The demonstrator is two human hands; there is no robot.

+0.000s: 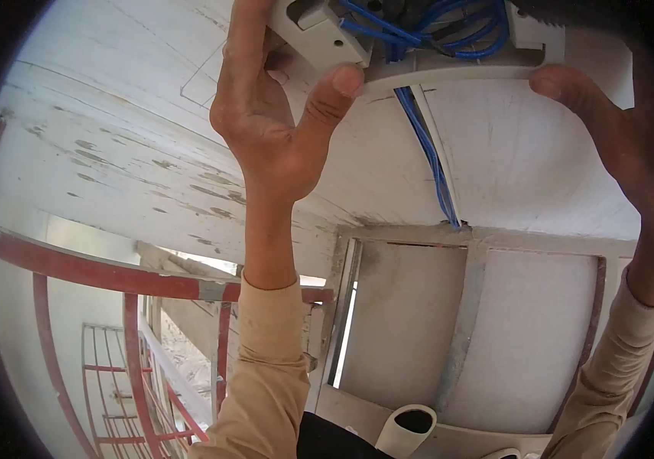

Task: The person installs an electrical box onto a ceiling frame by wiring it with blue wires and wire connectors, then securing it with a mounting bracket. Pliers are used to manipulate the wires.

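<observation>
A white plastic electrical housing [457, 75] is overhead at the top of the view, partly cut off by the edge. Loops of blue wire [472, 34] lie bunched inside it. My left hand [277, 134] grips its left end, the thumb pressed on the lower corner and the fingers partly hidden along the side. At the right end, my right hand [625, 138] holds the housing with the thumb against its lower rim; its other fingers are in shadow or out of view. More blue wires [426, 149] run beside a narrow white strip up to the housing.
White boards [181, 176] with dark smudges stretch behind my left arm. A red metal rail [97, 264] with uprights stands at the left. Two pale panels [403, 321] fill the lower middle. Below is a cream-coloured object with a dark oval opening [407, 430].
</observation>
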